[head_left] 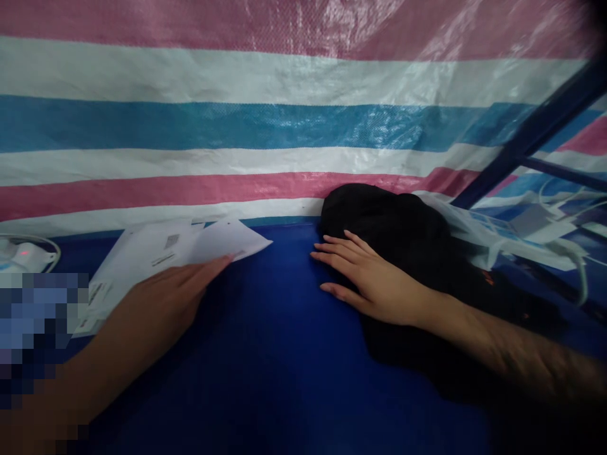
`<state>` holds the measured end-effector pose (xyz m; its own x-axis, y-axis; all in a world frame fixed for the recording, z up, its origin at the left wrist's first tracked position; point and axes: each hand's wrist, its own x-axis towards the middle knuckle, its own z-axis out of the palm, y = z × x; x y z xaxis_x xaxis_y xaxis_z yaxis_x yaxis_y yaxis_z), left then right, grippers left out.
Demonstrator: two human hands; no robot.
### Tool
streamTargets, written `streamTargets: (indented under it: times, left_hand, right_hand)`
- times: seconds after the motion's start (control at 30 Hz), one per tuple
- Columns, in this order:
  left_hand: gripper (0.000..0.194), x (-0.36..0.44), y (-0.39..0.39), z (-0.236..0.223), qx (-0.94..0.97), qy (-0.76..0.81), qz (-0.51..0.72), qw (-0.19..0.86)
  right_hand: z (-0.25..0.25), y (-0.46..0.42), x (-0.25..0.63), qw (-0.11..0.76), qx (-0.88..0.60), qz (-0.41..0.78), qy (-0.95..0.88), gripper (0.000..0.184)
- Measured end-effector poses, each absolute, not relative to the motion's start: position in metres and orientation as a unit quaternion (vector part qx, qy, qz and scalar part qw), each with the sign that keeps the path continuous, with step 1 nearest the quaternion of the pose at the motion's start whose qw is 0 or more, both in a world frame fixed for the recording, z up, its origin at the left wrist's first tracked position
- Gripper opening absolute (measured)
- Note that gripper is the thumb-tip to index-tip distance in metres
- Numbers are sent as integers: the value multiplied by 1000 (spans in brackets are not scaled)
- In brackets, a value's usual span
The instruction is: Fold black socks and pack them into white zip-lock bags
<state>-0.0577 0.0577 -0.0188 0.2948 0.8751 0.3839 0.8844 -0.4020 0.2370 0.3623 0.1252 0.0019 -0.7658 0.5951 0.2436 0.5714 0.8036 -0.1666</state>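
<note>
My left hand point(165, 300) is at the near edge of several white papers point(142, 249) on the left. Its fingers are close together at a white sheet point(227, 237), whose right corner bends up; the thumb is partly hidden, and the grip looks like a pinch on the sheet's edge. Small printed blocks show on the papers, too blurred to read. My right hand point(379, 281) is open, palm down, fingers spread. It is over the left side of a bunched black cloth point(393, 215), its fingertips reaching past the cloth toward the blue surface point(275, 341).
A striped plastic sheet point(265, 126) hangs behind everything. At far left sits a white device with a red light point(28, 254) and a cable. On the right are a dark blue metal bar point(535, 136), a clear plastic bag point(467, 221) and white cables point(581, 272).
</note>
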Motion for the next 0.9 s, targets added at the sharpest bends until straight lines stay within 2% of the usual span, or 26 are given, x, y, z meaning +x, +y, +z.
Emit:
streamTargets:
  times: [0.17,0.27,0.33,0.5,0.7,0.9]
  left_hand:
    - [44,-33,58,-22,-837,-493,-238,-4]
    - [40,-14,66,-9,-846,-475,-241,-24]
    - [37,1,71,1,-853,-464,-234,-42]
    - [32,27,72,5,-853,-441,-270,-68]
    - [31,15,71,-11,-852,-403,-326,-76]
    - [39,-1,80,-13,-879,-349,-317,-78]
  right_hand:
    - [31,112,343,210,-291,97,-928,49]
    - [43,109,320,188,-281,109,-935,51]
    - [38,114,305,174,-267,105,-942,50]
    - [11,133,288,233,-190,145,-943,25]
    - [7,133,298,285,-174,222,-916,21]
    - [5,135,304,294,-181,216,-913,20]
